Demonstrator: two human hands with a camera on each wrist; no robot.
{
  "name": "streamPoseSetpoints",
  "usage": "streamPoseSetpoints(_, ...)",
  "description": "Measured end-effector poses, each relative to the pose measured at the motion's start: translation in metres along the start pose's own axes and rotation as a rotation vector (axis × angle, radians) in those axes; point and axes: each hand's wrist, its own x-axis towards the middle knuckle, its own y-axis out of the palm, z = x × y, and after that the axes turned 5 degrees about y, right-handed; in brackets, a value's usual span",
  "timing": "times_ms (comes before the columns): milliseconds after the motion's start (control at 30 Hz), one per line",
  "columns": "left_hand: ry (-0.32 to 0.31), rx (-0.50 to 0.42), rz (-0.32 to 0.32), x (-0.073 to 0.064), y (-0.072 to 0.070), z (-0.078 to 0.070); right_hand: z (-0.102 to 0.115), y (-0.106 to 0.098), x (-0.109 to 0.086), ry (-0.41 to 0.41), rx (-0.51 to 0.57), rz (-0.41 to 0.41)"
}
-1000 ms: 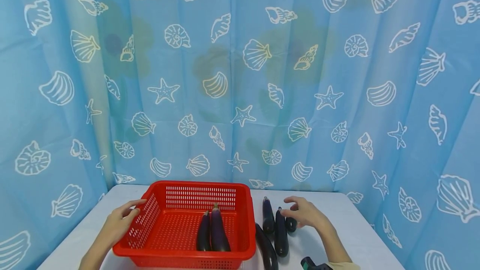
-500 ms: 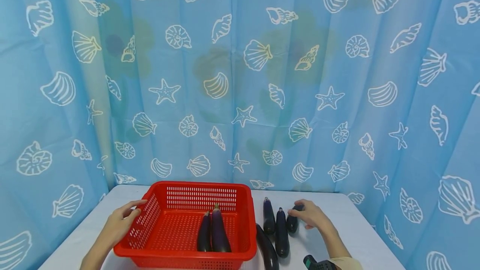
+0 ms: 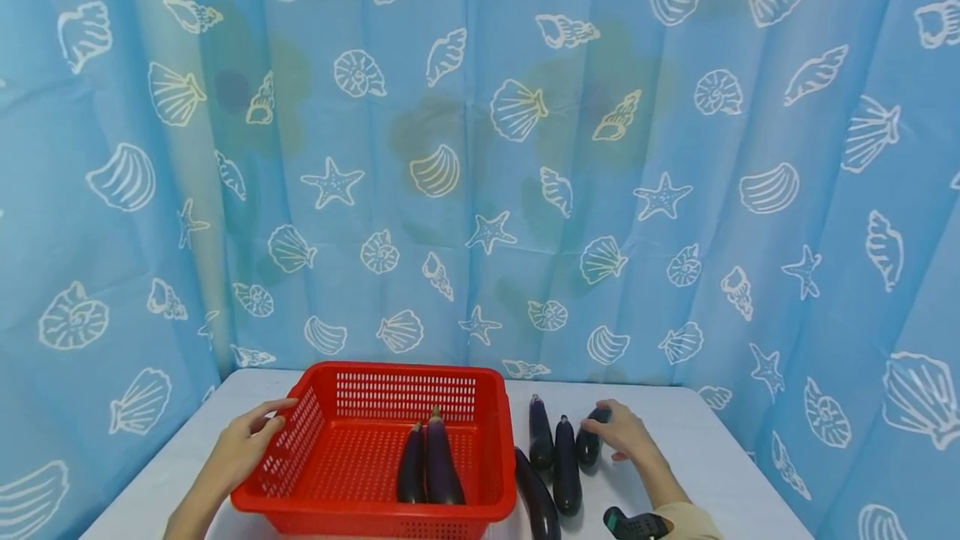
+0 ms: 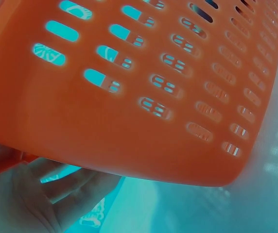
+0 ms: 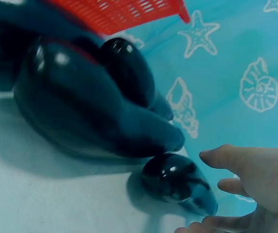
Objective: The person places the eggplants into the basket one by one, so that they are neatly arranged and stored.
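While outside basket rim, hands apart.

A: ok what's with that light-blue fabric curtain?

B: it's covered in white line-drawn seashells and white line-drawn starfish. Hangs in vertical folds along the back and both sides

A: and those faint yellow-green flower-shaped blotches?

B: tbh can't tell if they're on it or showing through

A: lower down?

B: a flat white tabletop, back edge near the curtain, front running out of view
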Motion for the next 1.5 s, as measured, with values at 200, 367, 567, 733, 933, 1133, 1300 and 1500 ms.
streamPoseSetpoints(200, 0.016, -0.008, -0.004, 0.000, 0.001, -0.001, -0.005, 0.002, 0.005, 0.015, -0.002, 0.016)
streamPoseSetpoints(367, 0.015, -0.015, -0.003, 0.000, 0.000, -0.002, -0.008, 0.004, 0.009, 0.042, 0.057, 0.034)
streamPoseSetpoints(567, 0.000, -0.031, 0.000, -0.001, 0.001, 0.000, -0.009, 0.007, 0.009, 0.079, 0.124, 0.060)
streamPoseSetpoints(733, -0.004, -0.032, 0.003, -0.001, 0.001, 0.000, -0.008, 0.007, 0.008, 0.090, 0.143, 0.065)
streamPoseSetpoints(933, 0.001, -0.022, -0.002, -0.001, 0.001, -0.002, -0.012, 0.005, 0.009, 0.100, 0.135, 0.064)
streamPoseSetpoints(1133, 0.001, -0.022, -0.003, -0.002, 0.000, -0.002, -0.016, 0.002, 0.011, 0.097, 0.129, 0.092)
streamPoseSetpoints(1300, -0.006, -0.029, -0.003, -0.002, 0.000, -0.002, -0.020, -0.002, 0.011, 0.100, 0.115, 0.119)
streamPoseSetpoints(1500, 0.001, -0.020, 0.001, -0.001, 0.000, -0.002, -0.026, -0.008, 0.006, 0.102, 0.131, 0.142)
